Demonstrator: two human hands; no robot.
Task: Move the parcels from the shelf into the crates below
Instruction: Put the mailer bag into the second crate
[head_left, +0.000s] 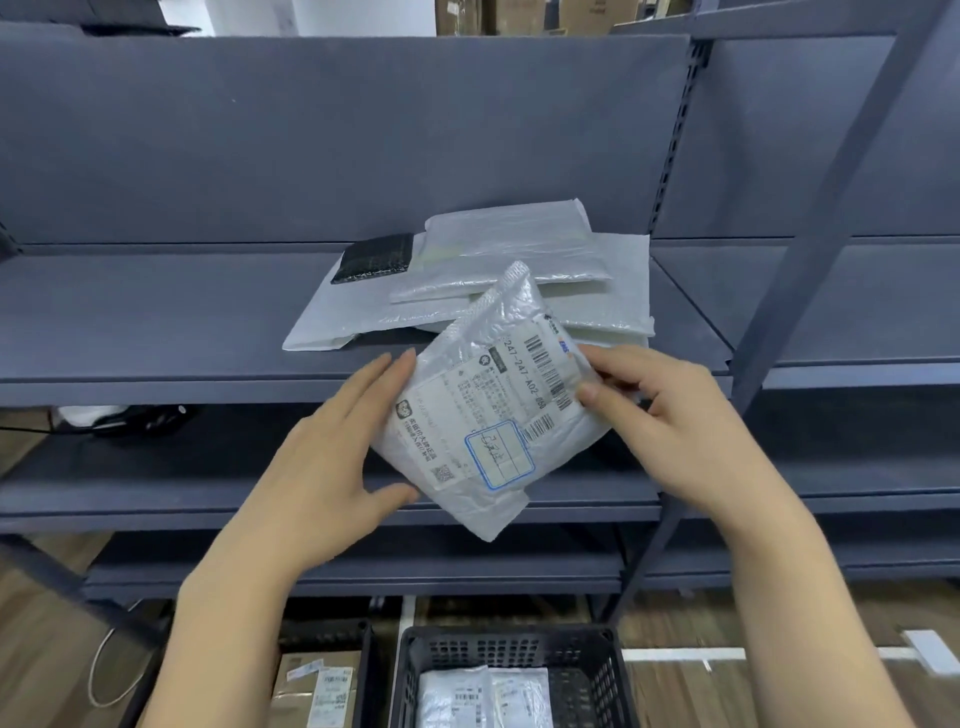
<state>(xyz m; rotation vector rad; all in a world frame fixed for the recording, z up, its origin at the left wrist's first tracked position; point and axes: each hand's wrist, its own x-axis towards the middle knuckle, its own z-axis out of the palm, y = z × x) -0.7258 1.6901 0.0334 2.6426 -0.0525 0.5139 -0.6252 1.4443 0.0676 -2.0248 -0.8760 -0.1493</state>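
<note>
A white padded parcel (483, 410) with a shipping label hangs tilted in front of the grey shelf (156, 322). My right hand (670, 415) pinches its right edge between thumb and fingers. My left hand (332, 447) lies against its left edge, fingers straight behind it and thumb under the lower corner. Behind, a pile of white parcels (519, 260) and one small black parcel (374, 257) lie on the shelf. Below stands a black crate (597, 660) holding white parcels (483, 696).
A second crate (363, 670) at lower left holds brown cardboard parcels (317, 686). Lower shelves (156, 499) run under the parcel. A slanted shelf post (810, 249) stands at the right. Wooden floor shows at the bottom right.
</note>
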